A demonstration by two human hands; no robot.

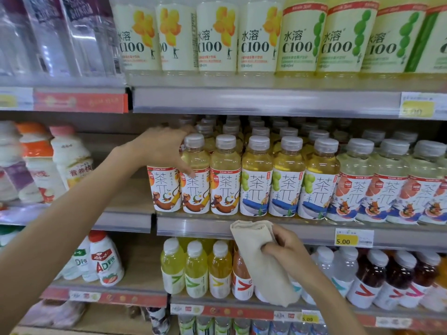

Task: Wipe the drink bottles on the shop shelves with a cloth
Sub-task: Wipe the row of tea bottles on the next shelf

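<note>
On the middle shelf (205,227), front row of tea bottles (287,180): the left hand (164,148) sits over the top of the leftmost bottle (164,192), covering its cap and shoulder. The fingers curl over toward the back and the tips are partly hidden among the caps behind. The thumb points down the front, with its tip at the upper edge of the next bottle's label. That's a grip, not a flat touch. The bottle stands upright in line with the row, base on the shelf.

The right hand (287,247) is lower, just below the front rail of that shelf. Its fingers are curled tight round a folded beige cloth (263,264), thumb across the fold. The top of the cloth overlaps the rail and the rest hangs down in front of the lower-shelf bottles (196,269). The cloth is not touching any tea bottle and is well apart from the left hand.

A yellow price tag (346,241) reading 5.00 is on the rail just right of the right hand. C100 bottles (217,37) are on the shelf above. White milk-drink bottles (106,259) are in the bay to the left.
</note>
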